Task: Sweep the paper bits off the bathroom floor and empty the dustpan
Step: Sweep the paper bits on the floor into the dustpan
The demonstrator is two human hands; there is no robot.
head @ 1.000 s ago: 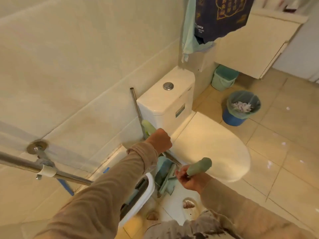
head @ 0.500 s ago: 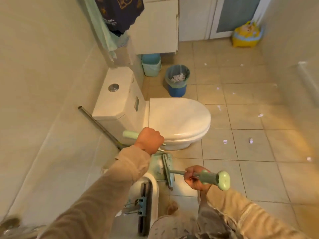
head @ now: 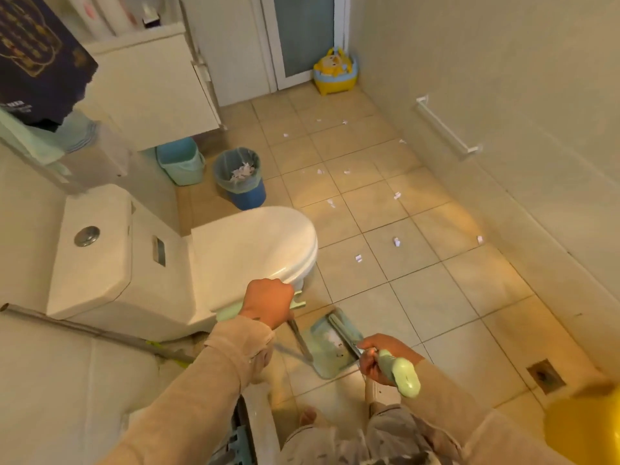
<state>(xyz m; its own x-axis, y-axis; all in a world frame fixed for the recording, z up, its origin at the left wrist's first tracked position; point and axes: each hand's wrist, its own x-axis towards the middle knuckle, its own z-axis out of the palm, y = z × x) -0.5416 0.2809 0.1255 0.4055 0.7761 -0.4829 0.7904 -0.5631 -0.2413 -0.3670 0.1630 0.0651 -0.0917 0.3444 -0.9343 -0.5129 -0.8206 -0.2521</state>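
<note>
A pale green dustpan (head: pixel 330 347) rests on the tan floor tiles just below the toilet bowl, with a few paper bits in it. My left hand (head: pixel 268 302) grips the green handle of its long shaft. My right hand (head: pixel 379 357) holds the green broom handle (head: pixel 401 374), and the broom head (head: pixel 342 328) lies across the pan. Several white paper bits (head: pixel 358 258) are scattered over the floor ahead. A blue trash bin (head: pixel 240 177) with a liner holds paper scraps beside the toilet.
The white toilet (head: pixel 235 250) stands at left, a teal bucket (head: pixel 181 161) under the wall cabinet (head: pixel 151 85). A yellow potty (head: pixel 334 75) sits by the door. A metal pole (head: pixel 84 328) leans at left. A floor drain (head: pixel 545 375) is at right. My feet are below.
The view swung right from the wall and cistern to the open floor. Both hands carried the dustpan and broom out from beside the toilet onto the tiles in front.
</note>
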